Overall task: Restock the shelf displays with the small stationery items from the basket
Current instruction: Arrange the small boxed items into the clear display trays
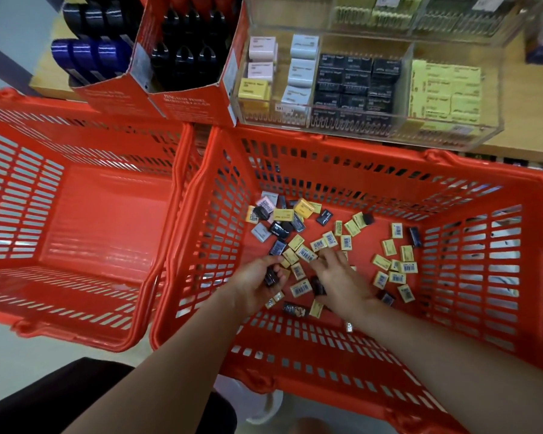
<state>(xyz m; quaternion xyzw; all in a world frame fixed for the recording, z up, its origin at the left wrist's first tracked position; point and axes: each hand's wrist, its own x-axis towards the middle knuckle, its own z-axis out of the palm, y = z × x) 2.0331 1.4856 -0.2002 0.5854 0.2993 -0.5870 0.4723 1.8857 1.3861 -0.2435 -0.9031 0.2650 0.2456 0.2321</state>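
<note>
- Basket [342, 145], frame centre: red slotted plastic, slightly glossy.
- Second basket [85, 120], left: same smooth red plastic.
- Display bin [489, 120], upper right: clear glossy acrylic.
- Cartons [185, 101], top: matt red cardboard.
- Shelf [527, 120]: pale wood-look finish.
</note>
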